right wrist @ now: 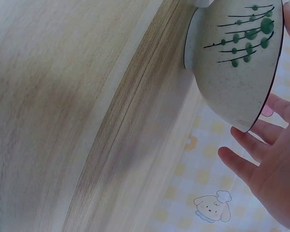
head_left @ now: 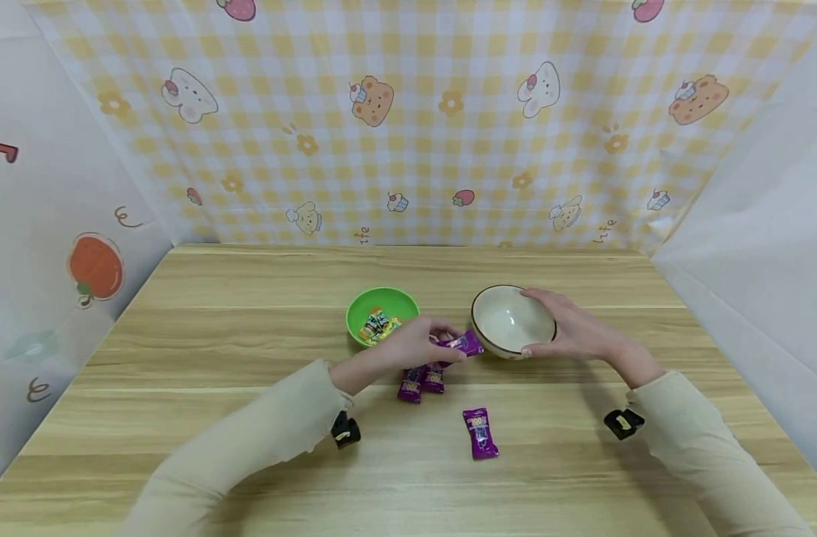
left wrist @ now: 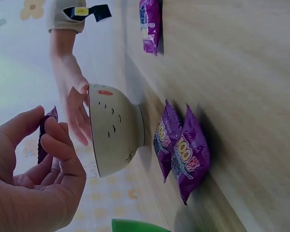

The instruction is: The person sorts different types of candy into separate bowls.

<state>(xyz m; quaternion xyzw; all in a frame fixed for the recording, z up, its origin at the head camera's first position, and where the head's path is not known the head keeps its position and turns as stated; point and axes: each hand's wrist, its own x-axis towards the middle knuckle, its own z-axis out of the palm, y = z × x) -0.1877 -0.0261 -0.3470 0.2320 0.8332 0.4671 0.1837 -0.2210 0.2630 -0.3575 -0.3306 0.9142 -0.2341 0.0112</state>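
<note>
My left hand [head_left: 421,341] pinches a purple candy packet [head_left: 467,344] between thumb and fingers, just left of the cream bowl's rim. In the left wrist view the held packet [left wrist: 44,133] shows edge-on. The cream bowl [head_left: 505,317] has a dark brown rim and stands upright on the table. Green leafy sprigs [right wrist: 251,34] decorate its outside in the right wrist view. From the right, my right hand [head_left: 572,328] holds the bowl by its rim, thumb on the near side and fingers on the far side. Two purple packets [left wrist: 191,162] lie on the table below my left hand.
A green bowl [head_left: 381,293] with several yellow and orange wrapped candies stands behind my left forearm, partly covered by it. Another purple packet [head_left: 480,433] lies nearer the front. A checked cloth [head_left: 415,164] hangs along the table's back edge.
</note>
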